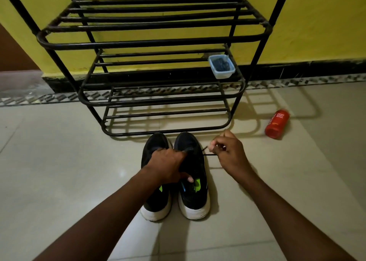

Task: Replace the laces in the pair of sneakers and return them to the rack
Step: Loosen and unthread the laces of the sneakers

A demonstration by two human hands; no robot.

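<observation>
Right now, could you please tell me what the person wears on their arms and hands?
Nothing visible: the left hand and right hand are bare, without gloves, rings or a watch, and the left forearm and right forearm show no sleeve.

This looks like a room in a home. A black metal shoe rack [154, 43] stands against a yellow painted wall [316, 23] with black skirting [316, 68]. The floor [59, 152] is glossy pale tile with a patterned border strip [39, 98]. At centre right, a small plastic container [221, 67] sits on the rack, and a red body wash bottle [277, 125] lies on the floor.
</observation>
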